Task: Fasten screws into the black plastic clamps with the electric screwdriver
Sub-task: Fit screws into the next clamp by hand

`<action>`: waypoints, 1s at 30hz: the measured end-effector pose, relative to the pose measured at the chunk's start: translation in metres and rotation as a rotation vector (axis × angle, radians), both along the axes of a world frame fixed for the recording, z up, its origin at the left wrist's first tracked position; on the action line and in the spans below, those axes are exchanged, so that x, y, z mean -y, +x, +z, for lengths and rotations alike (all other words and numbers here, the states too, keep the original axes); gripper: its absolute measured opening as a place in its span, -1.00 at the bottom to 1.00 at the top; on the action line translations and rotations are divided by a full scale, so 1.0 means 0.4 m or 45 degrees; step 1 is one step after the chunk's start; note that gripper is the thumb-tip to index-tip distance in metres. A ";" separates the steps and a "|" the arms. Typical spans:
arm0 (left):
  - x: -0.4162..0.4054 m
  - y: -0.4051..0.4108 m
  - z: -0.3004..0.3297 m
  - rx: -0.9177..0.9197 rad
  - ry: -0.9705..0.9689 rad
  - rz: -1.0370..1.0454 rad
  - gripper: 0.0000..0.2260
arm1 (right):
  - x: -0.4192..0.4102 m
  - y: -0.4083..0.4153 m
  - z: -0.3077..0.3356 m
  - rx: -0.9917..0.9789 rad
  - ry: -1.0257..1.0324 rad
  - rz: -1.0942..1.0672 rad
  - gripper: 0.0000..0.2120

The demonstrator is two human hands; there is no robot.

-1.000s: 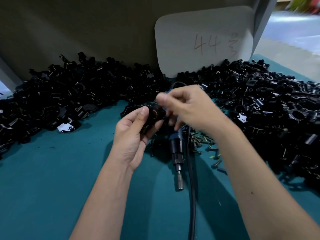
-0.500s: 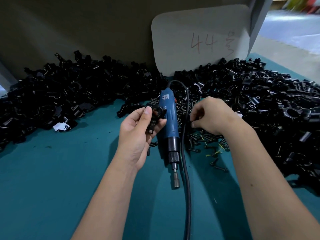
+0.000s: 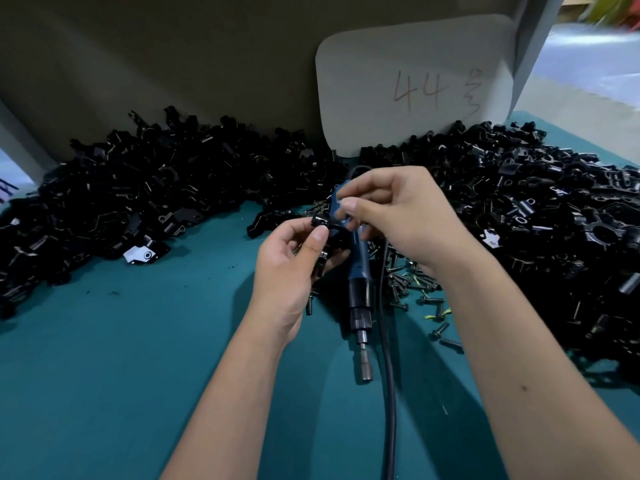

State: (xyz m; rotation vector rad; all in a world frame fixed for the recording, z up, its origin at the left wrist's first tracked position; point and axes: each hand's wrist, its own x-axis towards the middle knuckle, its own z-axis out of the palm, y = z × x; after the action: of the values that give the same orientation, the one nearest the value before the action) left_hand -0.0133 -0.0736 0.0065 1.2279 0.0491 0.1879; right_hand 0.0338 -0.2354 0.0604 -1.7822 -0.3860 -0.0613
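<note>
My left hand [image 3: 287,268] holds a black plastic clamp [image 3: 323,239] between thumb and fingers, above the teal table. My right hand [image 3: 401,216] hovers just right of the clamp with thumb and forefinger pinched together near its top; whatever they pinch is too small and blurred to make out. The blue electric screwdriver [image 3: 358,278] lies flat on the table under both hands, its bit pointing toward me. Its black cord [image 3: 388,358] runs beside it. Loose dark screws [image 3: 412,289] are scattered right of the screwdriver.
Large heaps of black clamps fill the back left [image 3: 138,195] and the right side [image 3: 540,216]. A beige card [image 3: 415,84] marked 44 leans on the back wall. Teal tabletop [image 3: 121,358] stretches in front and left.
My right hand rose from the screw pile on the table and came back to the clamp with its fingers pinched. My left hand kept hold of the clamp.
</note>
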 end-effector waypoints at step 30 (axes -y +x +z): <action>-0.011 -0.001 -0.016 0.091 0.116 0.002 -0.79 | 0.011 0.012 -0.020 0.097 -0.244 0.111 -0.92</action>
State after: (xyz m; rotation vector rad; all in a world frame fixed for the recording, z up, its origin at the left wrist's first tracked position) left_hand -0.0137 -0.0690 -0.0001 1.3113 -0.0203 0.2373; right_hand 0.0384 -0.2400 0.0523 -1.9538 -0.5391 -0.0319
